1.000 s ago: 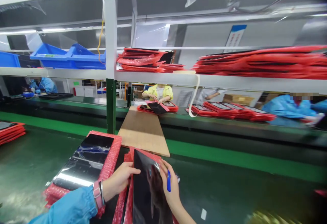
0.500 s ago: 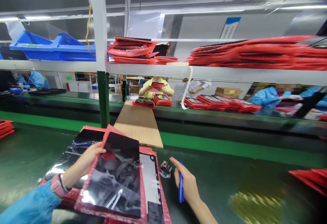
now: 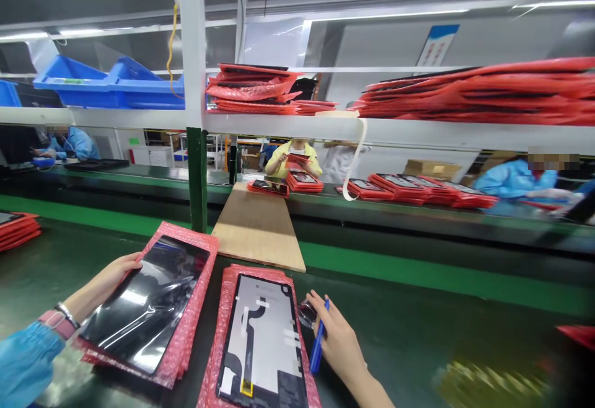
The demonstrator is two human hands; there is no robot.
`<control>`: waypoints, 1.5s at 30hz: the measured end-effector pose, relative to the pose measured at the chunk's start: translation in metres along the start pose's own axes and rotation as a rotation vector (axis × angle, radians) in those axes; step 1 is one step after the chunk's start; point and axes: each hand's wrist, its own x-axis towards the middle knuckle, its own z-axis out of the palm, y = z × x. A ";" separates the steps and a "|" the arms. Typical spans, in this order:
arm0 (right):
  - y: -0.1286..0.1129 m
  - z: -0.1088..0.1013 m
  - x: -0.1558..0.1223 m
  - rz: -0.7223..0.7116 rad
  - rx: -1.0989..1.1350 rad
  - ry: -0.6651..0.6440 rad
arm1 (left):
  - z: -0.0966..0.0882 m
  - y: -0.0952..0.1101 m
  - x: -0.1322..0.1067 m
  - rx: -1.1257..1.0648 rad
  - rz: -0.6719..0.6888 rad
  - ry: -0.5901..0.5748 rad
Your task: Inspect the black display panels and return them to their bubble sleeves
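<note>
My left hand (image 3: 110,273) grips the left edge of a black screen panel (image 3: 149,301) lying in red bubble wrap on the left pile (image 3: 198,299). Beside it another panel (image 3: 263,340) lies back side up, pale grey with ribbon cables, on a second red bubble-wrap pile (image 3: 223,333). My right hand (image 3: 335,340) rests just right of that panel with a blue pen (image 3: 318,343) held between its fingers. Its fingertips touch a small shiny metal object (image 3: 307,314) on the green belt.
A wooden board (image 3: 258,228) bridges to the far conveyor, where other workers handle red-wrapped panels (image 3: 409,191). A white and green post (image 3: 196,147) stands ahead. Shelf above holds red wrap stacks (image 3: 478,95) and blue bins (image 3: 111,85). More red piles (image 3: 16,229) lie far left.
My left hand carried the black panel off the right pile and laid it on the left pile, uncovering the back-side-up panel. My right hand moved in to the metal object.
</note>
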 end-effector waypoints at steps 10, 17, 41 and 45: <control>-0.057 -0.010 -0.010 0.342 0.532 -0.179 | -0.022 -0.007 0.016 0.104 0.143 0.189; -0.092 0.006 -0.019 0.561 0.746 -0.245 | 0.018 0.009 0.005 0.221 0.336 0.288; -0.086 0.020 -0.031 0.534 0.422 -0.239 | 0.178 -0.071 -0.023 -0.013 -0.253 -0.255; -0.087 0.020 -0.026 0.613 0.582 -0.233 | 0.198 -0.066 -0.021 -0.035 -0.282 -0.362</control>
